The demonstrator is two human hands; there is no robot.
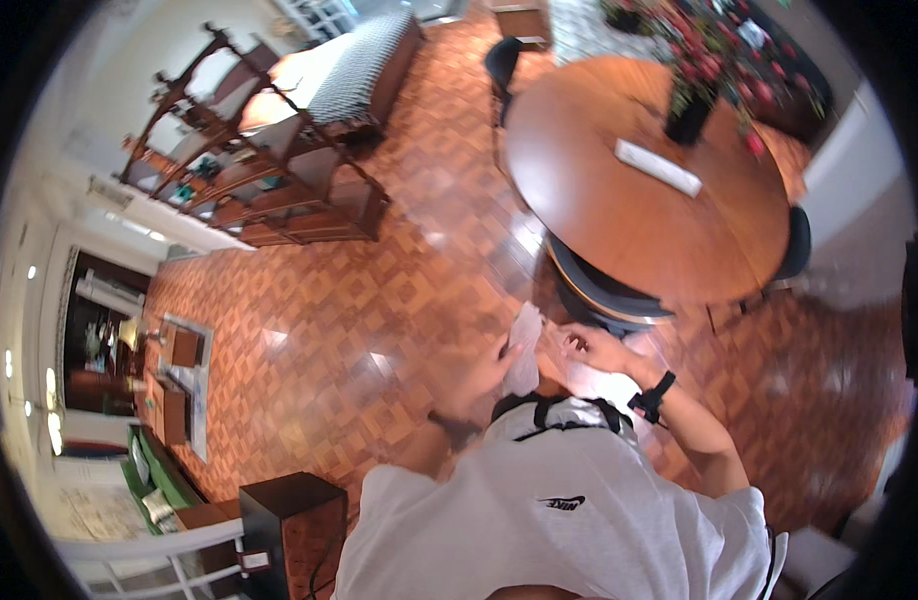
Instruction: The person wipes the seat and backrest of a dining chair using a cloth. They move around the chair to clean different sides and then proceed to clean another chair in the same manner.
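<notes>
In the head view my left hand [489, 367] is slightly blurred and closed on a crumpled, translucent whitish sheet [527, 341], perhaps thin plastic or tissue. The sheet hangs in front of my waist. Just right of it my right hand [595, 349] has its fingers curled near the sheet's upper edge; whether they pinch anything cannot be told. A black band with a small device [652, 397] is on my right wrist, and a dark band [453, 427] on the left one.
Ahead to the right stands a round wooden table [579, 195] with a white oblong object [658, 168] and a dark vase [684, 124] of red flowers. A dark chair [601, 289] is at its near edge. A wooden shelf unit [294, 180] stands left, a black speaker-like box [290, 499] lower left.
</notes>
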